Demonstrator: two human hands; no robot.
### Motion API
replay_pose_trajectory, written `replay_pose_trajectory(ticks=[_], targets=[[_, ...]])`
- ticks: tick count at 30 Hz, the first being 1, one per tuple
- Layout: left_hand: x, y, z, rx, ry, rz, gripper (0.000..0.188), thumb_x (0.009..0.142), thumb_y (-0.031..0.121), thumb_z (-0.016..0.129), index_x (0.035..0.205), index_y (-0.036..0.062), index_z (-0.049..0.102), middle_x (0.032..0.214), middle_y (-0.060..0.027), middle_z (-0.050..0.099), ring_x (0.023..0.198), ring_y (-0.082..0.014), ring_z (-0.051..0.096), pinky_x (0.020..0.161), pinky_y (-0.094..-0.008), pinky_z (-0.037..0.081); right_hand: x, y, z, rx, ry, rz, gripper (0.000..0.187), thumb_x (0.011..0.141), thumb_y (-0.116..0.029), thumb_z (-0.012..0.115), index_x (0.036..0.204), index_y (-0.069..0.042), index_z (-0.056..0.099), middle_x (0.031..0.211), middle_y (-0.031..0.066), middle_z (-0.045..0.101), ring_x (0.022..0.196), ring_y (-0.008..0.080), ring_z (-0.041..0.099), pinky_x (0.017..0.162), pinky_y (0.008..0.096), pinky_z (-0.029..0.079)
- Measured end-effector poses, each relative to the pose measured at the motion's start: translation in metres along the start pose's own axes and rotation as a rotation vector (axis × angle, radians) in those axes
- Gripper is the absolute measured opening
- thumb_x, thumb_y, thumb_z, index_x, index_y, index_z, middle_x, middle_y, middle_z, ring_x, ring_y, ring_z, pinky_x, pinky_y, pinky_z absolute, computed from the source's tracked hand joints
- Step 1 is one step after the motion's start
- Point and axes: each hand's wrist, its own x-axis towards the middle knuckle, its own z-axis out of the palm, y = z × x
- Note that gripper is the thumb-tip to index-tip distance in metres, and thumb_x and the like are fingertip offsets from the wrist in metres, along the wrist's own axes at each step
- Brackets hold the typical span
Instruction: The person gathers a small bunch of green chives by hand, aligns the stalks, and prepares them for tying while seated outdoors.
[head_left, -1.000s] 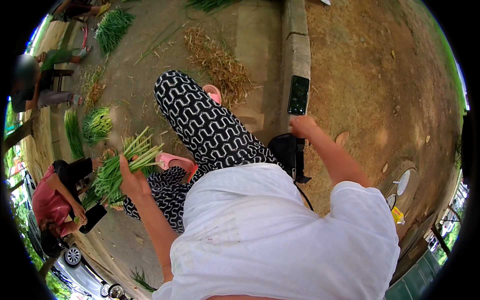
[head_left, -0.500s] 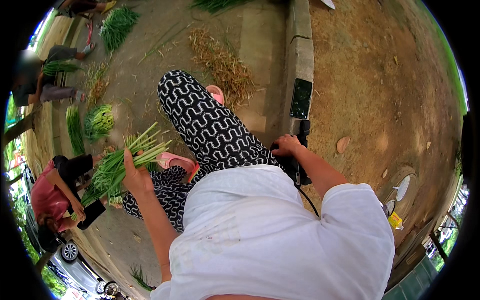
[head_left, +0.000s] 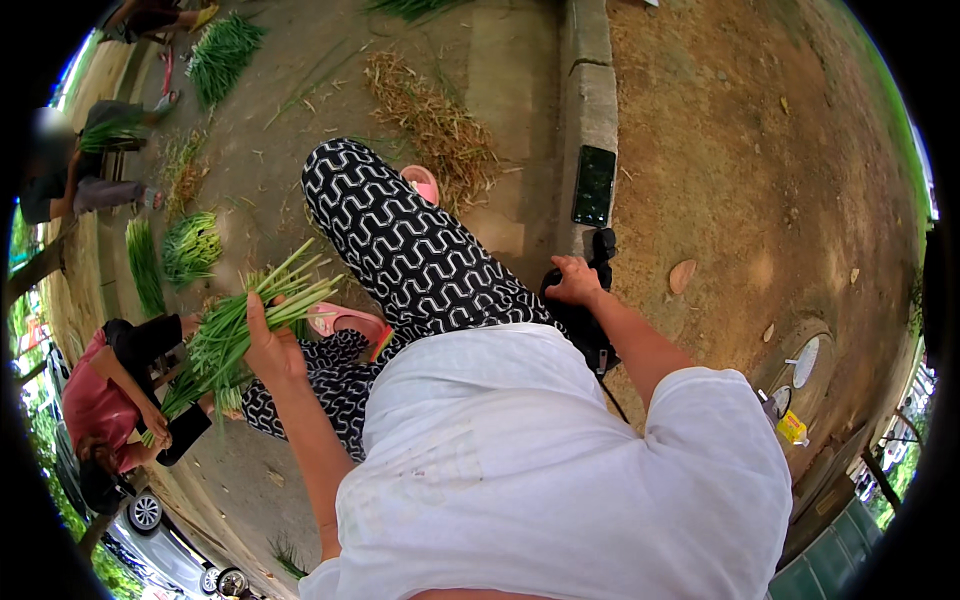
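Moved since earlier: R hand (head_left: 576,282), from beside phone (head_left: 594,186) to blk bag (head_left: 584,325); fingers part-spread, grip unclear. L hand (head_left: 275,352): curled arnd green-stalk bundle (head_left: 217,348), left of pink sandal (head_left: 348,322). Prob. light, bendy, bruisable; best held lightly nr pale stem ends.

Curb: concrete curb (head_left: 592,110) runs near to far, pavement (head_left: 512,70) left, brown dirt (head_left: 740,150) right.
Phone: dark-screened phone (head_left: 594,186) lies flat on curb.
Straw: dry brown heap (head_left: 432,120) on pavement, far, left of curb.
Leaf: brown leaf (head_left: 682,276) on dirt.
Right: yellow package (head_left: 792,428) near round white object (head_left: 806,362), kind unclear.
Left: co-worker in red shirt (head_left: 98,392), seated; silver car (head_left: 168,540) at near left.
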Motion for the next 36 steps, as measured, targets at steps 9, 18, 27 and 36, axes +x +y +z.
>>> replay_pose_trajectory(ticks=[9,18,27,36], targets=[[0.002,0.003,-0.002,-0.012,-0.004,0.014,0.021,0.080,0.012,0.062,0.096,0.0022,0.053,0.090,-0.0067,0.056,0.073,-0.0162,0.058,0.064,-0.0272,0.052,-0.003,-0.010,-0.007,-0.067,-0.019,0.079,0.056,0.068,-0.043,0.061,0.116,-0.015,0.054,0.121,0.0057,0.049,0.118,0.0234,0.038,0.093,0.0403,0.036],[-0.003,0.008,0.002,-0.026,0.028,-0.008,0.022,0.080,0.011,0.063,0.098,0.0024,0.053,0.091,-0.0062,0.057,0.073,-0.0164,0.059,0.065,-0.0277,0.053,0.001,-0.003,0.005,-0.218,-0.034,0.022,0.037,0.084,-0.041,0.043,0.110,-0.019,0.058,0.115,0.0046,0.052,0.113,0.0241,0.040,0.088,0.0429,0.036],[-0.001,0.008,-0.001,-0.032,0.002,0.025,0.024,0.080,0.011,0.063,0.099,0.0023,0.052,0.090,-0.0062,0.057,0.073,-0.0178,0.060,0.065,-0.0287,0.053,0.001,-0.007,0.002,-0.204,-0.048,0.039,0.037,0.085,-0.041,0.043,0.110,-0.019,0.058,0.115,0.0047,0.052,0.113,0.0246,0.040,0.088,0.0432,0.036],[0.001,0.004,-0.007,-0.035,0.110,-0.013,0.024,0.082,0.012,0.060,0.103,0.0032,0.052,0.094,-0.0060,0.054,0.080,-0.0157,0.054,0.069,-0.0302,0.049,0.015,0.013,0.025,-0.254,0.042,-0.016,0.036,0.083,-0.042,0.044,0.101,-0.015,0.061,0.109,0.0089,0.055,0.107,0.0282,0.047,0.086,0.0454,0.039]])
